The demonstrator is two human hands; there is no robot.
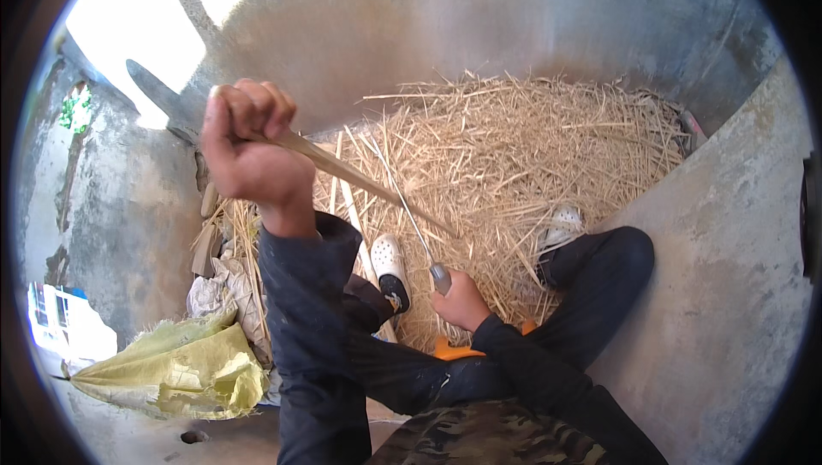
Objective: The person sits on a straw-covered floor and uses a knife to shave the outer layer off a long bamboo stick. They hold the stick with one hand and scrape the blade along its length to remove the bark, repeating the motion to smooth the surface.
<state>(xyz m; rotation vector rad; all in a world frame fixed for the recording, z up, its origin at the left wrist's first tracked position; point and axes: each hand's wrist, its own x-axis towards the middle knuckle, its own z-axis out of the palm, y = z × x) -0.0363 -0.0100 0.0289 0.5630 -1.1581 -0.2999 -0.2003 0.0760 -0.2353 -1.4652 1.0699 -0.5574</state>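
Observation:
My left hand (pixel 257 144) is raised at the left, its fingers closed round a flat strip of bamboo or wood (pixel 368 184). The strip slants down to the right over the straw-like shavings (pixel 514 140). Low in the middle, my right hand (pixel 462 302) grips the grey handle (pixel 440 277) of a knife. Its long thin blade (pixel 402 195) points away and to the left, crossing the strip; whether the two touch, I cannot tell. The left hand is slightly blurred.
An orange stool edge (pixel 454 350) shows between my legs. White clogs (pixel 387 258) are on my feet among the shavings. A torn yellow woven sack (pixel 184 366) lies at the lower left. Grey concrete walls (pixel 514 20) curve round the far side and right.

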